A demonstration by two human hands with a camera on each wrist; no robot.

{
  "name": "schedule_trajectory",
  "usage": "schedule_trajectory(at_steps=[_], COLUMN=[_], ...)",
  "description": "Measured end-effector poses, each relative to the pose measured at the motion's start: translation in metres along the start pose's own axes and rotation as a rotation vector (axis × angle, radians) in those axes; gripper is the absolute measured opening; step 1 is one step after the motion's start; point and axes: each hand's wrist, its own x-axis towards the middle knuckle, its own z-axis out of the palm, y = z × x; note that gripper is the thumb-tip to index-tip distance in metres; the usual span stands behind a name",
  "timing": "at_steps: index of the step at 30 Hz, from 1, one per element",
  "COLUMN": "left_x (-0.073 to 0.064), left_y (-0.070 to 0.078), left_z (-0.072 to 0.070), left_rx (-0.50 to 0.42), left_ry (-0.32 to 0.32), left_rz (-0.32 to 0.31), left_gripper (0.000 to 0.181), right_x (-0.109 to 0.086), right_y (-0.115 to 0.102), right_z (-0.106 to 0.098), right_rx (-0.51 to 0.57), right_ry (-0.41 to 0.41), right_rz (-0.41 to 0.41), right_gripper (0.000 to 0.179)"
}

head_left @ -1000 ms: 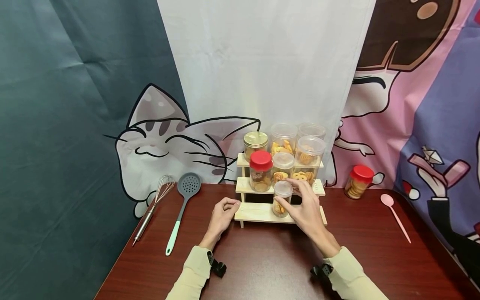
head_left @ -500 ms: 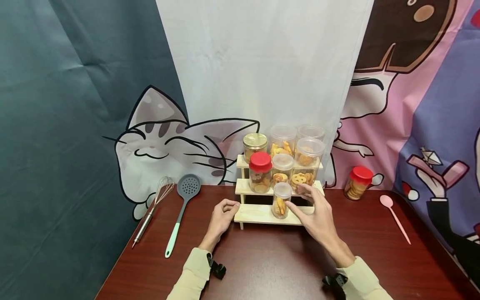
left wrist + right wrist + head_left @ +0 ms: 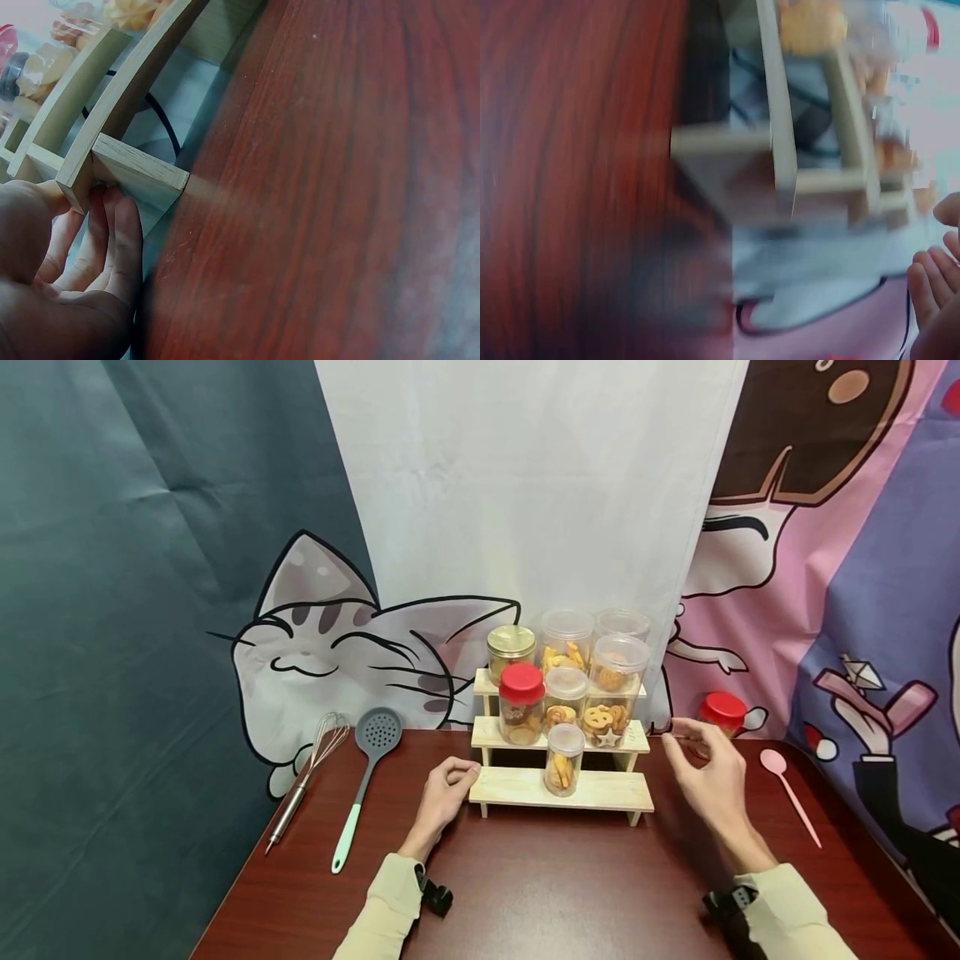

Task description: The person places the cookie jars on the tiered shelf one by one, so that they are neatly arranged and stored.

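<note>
A three-step wooden rack (image 3: 517,787) stands against the backdrop. My left hand (image 3: 447,793) pinches the left end of its lowest step; in the left wrist view the thumb is at the board's edge and the fingers (image 3: 124,232) are beneath. A small clear-lidded jar (image 3: 562,772) of yellow snacks stands on that step. My right hand (image 3: 712,772) is in the air right of the rack, thumb and fingers apart with nothing between them. It overlaps a red-lidded jar (image 3: 723,708) behind it, hiding most of that jar's body.
On the middle step are a red-lidded jar (image 3: 521,706), a clear-lidded jar (image 3: 564,697) and a tall jar (image 3: 611,693) of cookies. A gold-lidded jar (image 3: 512,647) is on top. A whisk (image 3: 300,789) and slotted skimmer (image 3: 367,760) lie left, a pink spoon (image 3: 787,789) right.
My right hand has let go of the small jar on the lowest step and moved right, over to the red-lidded jar on the table. My left hand has stayed at the rack's end.
</note>
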Motion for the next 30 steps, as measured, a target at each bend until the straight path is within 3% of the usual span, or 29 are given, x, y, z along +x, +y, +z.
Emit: schedule_trajectory(at_steps=[5, 9, 14, 17, 25, 30], left_x=[0.001, 0.002, 0.0, 0.0, -0.001, -0.003], left_y=[-0.001, 0.001, 0.004, 0.005, 0.009, 0.011], left_z=[0.0, 0.002, 0.004, 0.005, 0.005, 0.007], left_rx=[0.015, 0.005, 0.009, 0.018, 0.004, 0.009], left_ry=[0.002, 0.006, 0.035, 0.048, 0.045, 0.057], left_rz=[-0.002, -0.002, -0.005, -0.018, -0.013, -0.019], left_gripper=[0.024, 0.025, 0.023, 0.021, 0.019, 0.018], right_x=[0.017, 0.03, 0.044, 0.049, 0.059, 0.058], right_y=[0.03, 0.051, 0.072, 0.081, 0.093, 0.102], right_z=[-0.016, -0.028, -0.04, -0.043, -0.041, -0.037], right_rx=[-0.094, -0.185, -0.226, -0.236, -0.287, -0.274], right_ry=[0.098, 0.137, 0.014, -0.058, -0.188, -0.196], right_rz=[0.092, 0.178, 0.305, 0.376, 0.513, 0.542], right_gripper=[0.034, 0.047, 0.081, 0.092, 0.099, 0.096])
